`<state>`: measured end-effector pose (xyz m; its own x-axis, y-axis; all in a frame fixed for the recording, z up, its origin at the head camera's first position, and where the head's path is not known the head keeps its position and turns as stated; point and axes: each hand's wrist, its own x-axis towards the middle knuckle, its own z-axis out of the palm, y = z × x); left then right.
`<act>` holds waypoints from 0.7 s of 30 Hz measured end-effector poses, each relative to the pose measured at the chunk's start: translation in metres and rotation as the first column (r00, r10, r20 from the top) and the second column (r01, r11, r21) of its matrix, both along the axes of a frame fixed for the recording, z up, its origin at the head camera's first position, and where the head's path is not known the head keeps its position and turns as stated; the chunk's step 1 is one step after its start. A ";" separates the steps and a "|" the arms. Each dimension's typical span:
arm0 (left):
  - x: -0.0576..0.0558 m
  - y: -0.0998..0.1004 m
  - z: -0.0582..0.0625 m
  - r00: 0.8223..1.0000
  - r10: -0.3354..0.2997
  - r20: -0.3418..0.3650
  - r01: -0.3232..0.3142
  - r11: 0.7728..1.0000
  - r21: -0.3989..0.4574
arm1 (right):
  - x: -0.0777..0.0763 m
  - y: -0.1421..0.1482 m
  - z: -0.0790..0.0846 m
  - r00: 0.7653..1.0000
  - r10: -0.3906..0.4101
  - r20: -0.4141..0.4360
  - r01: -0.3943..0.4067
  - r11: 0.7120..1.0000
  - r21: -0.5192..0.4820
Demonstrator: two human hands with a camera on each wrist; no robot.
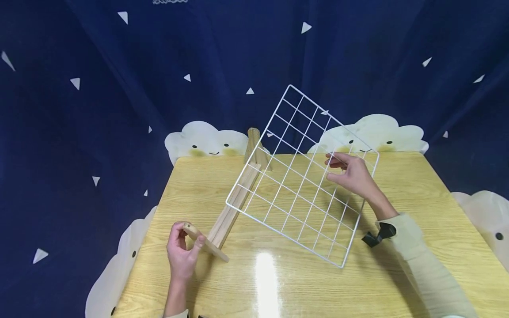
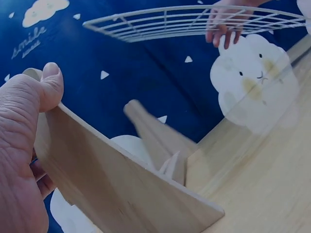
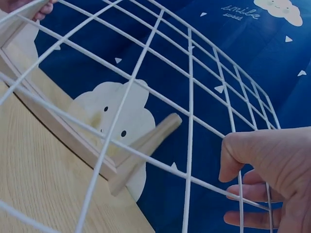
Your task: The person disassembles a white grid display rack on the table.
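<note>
My right hand (image 1: 354,174) holds a white wire grid panel (image 1: 284,234), tilted in the air above the table. In the right wrist view its thumb and fingers (image 3: 249,221) curl about the wires near one side. My left hand (image 1: 180,256) grips the near end board (image 1: 216,251) of a wooden stand, thumb on one face and fingers behind. From that board a long wooden rail (image 1: 232,216) runs back to a far upright board (image 1: 253,138). The grid's left corner overlaps the rail in the head view; whether they touch I cannot tell.
The wood-grain table (image 1: 310,291) lies under everything, with a bright light reflection near its front. A dark blue curtain (image 1: 222,53) with white triangles hangs behind. White cloud-shaped cushions or panels (image 1: 199,137) line the table's edges.
</note>
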<state>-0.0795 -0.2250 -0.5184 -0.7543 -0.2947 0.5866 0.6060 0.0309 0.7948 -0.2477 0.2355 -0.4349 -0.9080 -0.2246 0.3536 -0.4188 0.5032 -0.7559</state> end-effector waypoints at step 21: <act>0.007 0.037 -0.010 0.977 0.158 -0.145 -0.160 0.987 0.001 | -0.015 0.013 -0.033 0.975 0.120 0.189 -0.170 0.948 0.270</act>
